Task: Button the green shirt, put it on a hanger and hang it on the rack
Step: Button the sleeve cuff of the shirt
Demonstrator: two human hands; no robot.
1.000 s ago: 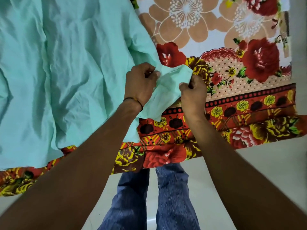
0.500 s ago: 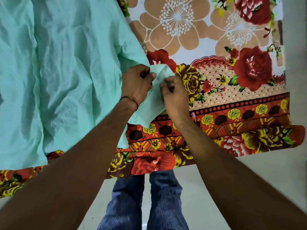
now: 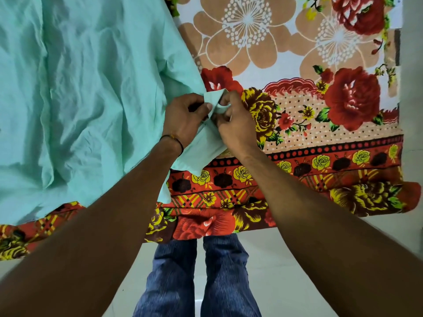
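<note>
The mint green shirt lies spread and wrinkled over the left half of the flowered bedsheet. A narrow part of it runs out to the right near the bed's front edge. My left hand pinches that cloth from the left. My right hand grips the same cloth from the right, fingertips almost touching the left hand's. A small folded corner of green cloth sticks up between the two hands. No button, hanger or rack shows.
The bed's front edge runs across the lower middle, with the sheet's red and yellow border hanging over it. Below it are my legs in blue jeans on a pale tiled floor. A pale wall lies at the right.
My right hand has moved left until it meets the left hand, and the green cloth between them has bunched into a small fold. The view shifted slightly.
</note>
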